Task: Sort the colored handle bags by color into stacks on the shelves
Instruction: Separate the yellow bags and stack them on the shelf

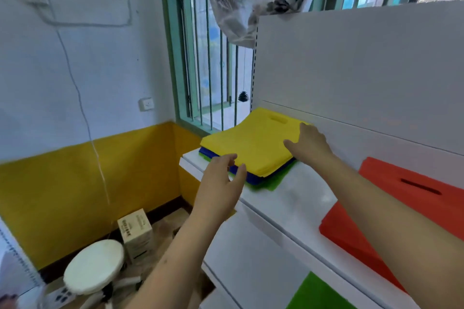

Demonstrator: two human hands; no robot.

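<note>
Both forearms reach over the shelf (296,198). Left hand (221,183) hovers, fingers relaxed; right hand (308,145) presses flat on the yellow bags (251,143), which top blue and green ones, still mixed. Red bags (401,198) lie apart; sorting seems early.

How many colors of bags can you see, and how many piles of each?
Yellow pile: 1
Blue pile: 1
Green pile under them: 1
Green pile lower down: 1
Red pile: 1
Total: 5 piles, 4 colors
</note>
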